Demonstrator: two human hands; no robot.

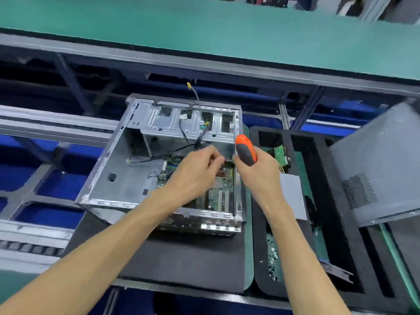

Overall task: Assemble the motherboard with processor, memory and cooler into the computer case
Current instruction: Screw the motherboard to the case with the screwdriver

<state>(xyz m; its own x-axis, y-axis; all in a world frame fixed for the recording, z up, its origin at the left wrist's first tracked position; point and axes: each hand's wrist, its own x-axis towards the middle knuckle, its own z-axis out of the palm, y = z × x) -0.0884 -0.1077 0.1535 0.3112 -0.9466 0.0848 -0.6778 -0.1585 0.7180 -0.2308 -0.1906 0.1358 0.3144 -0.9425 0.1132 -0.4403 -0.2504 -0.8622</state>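
Note:
The open grey computer case [118, 178] lies on its side on a dark mat. A green motherboard [221, 194] sits inside it at the right. My left hand [195, 176] reaches over the board with curled fingertips at its upper right corner; what they pinch is hidden. My right hand [256, 171] grips a screwdriver [246, 150] with an orange and grey handle, held upright at the case's right wall. Its shaft and tip are hidden behind my hands. Loose black cables [200, 135] hang from the drive cage above the board.
A black foam tray [322, 223] stands to the right, holding a green circuit board [280, 153] and small screws [272, 255]. The grey side panel [375, 167] leans at the far right. A green shelf [204, 30] runs across above. A black mat [181, 264] fronts the case.

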